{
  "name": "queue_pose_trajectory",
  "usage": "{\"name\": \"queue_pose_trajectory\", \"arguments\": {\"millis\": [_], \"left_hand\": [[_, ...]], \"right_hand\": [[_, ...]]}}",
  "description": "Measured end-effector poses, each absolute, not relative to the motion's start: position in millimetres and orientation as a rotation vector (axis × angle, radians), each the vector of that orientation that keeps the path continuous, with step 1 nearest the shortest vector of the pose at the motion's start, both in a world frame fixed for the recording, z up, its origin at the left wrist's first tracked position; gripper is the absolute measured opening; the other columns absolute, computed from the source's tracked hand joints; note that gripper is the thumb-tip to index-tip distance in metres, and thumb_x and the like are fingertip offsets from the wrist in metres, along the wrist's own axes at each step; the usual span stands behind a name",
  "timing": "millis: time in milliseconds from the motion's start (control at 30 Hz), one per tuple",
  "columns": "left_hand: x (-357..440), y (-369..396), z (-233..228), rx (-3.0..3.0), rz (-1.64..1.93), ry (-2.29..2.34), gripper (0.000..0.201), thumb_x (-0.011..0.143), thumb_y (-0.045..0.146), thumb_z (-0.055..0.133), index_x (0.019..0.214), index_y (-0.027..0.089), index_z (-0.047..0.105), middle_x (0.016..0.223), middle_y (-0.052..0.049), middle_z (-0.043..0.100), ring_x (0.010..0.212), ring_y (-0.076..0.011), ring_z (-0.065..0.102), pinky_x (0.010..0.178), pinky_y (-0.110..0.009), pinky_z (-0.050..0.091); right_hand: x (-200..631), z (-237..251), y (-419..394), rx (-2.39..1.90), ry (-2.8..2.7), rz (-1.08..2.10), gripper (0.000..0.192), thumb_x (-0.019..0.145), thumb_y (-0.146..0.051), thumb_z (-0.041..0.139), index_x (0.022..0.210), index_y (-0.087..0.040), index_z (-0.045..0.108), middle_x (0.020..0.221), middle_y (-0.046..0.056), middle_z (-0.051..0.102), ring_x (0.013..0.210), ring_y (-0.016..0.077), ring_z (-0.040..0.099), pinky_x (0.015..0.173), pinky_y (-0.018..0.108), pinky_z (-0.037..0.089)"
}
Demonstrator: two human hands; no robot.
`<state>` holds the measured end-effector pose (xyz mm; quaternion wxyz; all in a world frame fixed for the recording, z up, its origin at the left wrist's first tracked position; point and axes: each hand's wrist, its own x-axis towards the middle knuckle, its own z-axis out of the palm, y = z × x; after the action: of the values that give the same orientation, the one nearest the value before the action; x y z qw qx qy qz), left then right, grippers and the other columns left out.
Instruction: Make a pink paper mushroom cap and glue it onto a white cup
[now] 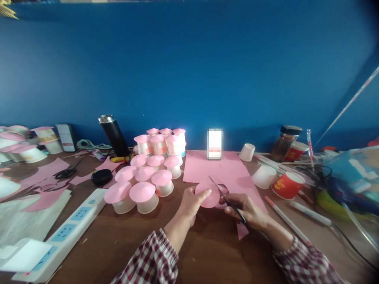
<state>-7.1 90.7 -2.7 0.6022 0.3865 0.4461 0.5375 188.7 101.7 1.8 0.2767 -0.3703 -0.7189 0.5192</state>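
Between thumb and fingers, my left hand (192, 203) grips a round pink paper disc (205, 196) above the table's front part. Black-handled scissors (232, 205) are in my right hand (250, 211), their blades pointing up and left along the disc's right edge. A pink paper scrap (242, 230) hangs below the scissors. Behind both hands lie pink paper sheets (204, 165). Left of my left hand stand several paper cups topped with pink paper cones (144, 193); some at the back are stacked.
A white power strip (85, 213) runs along the left, near a black lid (101, 177) and a black flask (114, 134). To the right are a white cup (264, 176), a red cup (288, 185), a jar (286, 142) and a glue gun (349, 193). A phone (214, 144) leans against the blue wall.
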Motion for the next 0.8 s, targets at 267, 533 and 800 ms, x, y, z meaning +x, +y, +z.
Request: {"name": "queue_pose_trajectory", "arguments": {"millis": [267, 533, 800], "left_hand": [[-7.7, 92.0, -5.0, 0.895, 1.246, 1.061, 0.039, 0.063, 0.039, 0.073, 0.083, 0.006, 0.070, 0.077, -0.014, 0.071, 0.072, -0.0247, 0.066, 0.070, -0.035, 0.050], [-7.1, 92.9, -3.7, 0.868, 1.254, 1.074, 0.037, 0.061, 0.038, 0.074, 0.080, 0.006, 0.070, 0.071, -0.012, 0.070, 0.071, -0.0246, 0.065, 0.066, -0.033, 0.050], [-7.2, 91.9, -0.4, 0.843, 1.274, 1.096, 0.039, 0.055, 0.039, 0.077, 0.077, 0.007, 0.071, 0.066, -0.011, 0.070, 0.066, -0.0245, 0.065, 0.065, -0.034, 0.050]], "right_hand": [[188.4, 5.8, 100.9, -1.045, -1.946, 1.383, 0.043, 0.075, -0.046, 0.066, 0.096, -0.009, 0.064, 0.056, -0.003, 0.050, 0.047, 0.0084, 0.042, 0.043, 0.020, 0.032], [190.5, 4.3, 101.4, -1.075, -1.978, 1.372, 0.042, 0.078, -0.046, 0.063, 0.098, -0.009, 0.063, 0.063, 0.000, 0.055, 0.049, 0.0085, 0.044, 0.044, 0.020, 0.035], [189.3, 5.3, 101.3, -1.065, -1.989, 1.336, 0.042, 0.077, -0.047, 0.062, 0.097, -0.010, 0.064, 0.056, -0.002, 0.051, 0.048, 0.0086, 0.043, 0.043, 0.020, 0.034]]}}
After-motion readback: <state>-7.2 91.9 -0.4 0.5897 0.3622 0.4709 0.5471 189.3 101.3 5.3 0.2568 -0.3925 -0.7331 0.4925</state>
